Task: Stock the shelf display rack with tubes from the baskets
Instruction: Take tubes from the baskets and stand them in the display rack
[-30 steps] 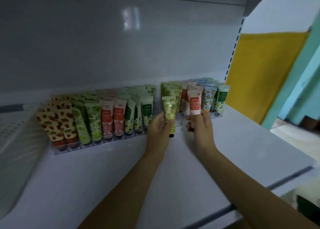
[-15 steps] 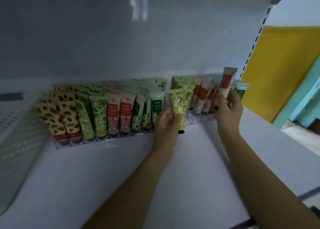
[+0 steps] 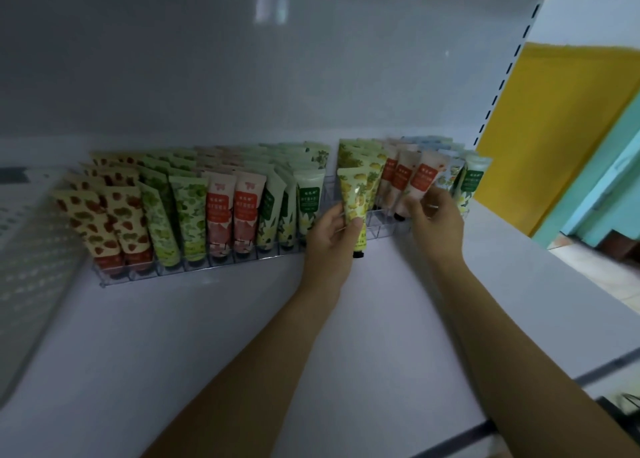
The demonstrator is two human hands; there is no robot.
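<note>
Pink tube [image 3: 417, 189] lowered to rack [image 3: 375, 227], tilted, cap down

There is only 1 view, from a camera worn on the head. It looks forward and down, from close range, along both forearms onto a white shelf [image 3: 214, 346] and its back wall [image 3: 207, 59]; no other view shares this scene.

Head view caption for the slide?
Left hand holds a yellow tube; right hand slots a peach tube into the rack.
</note>
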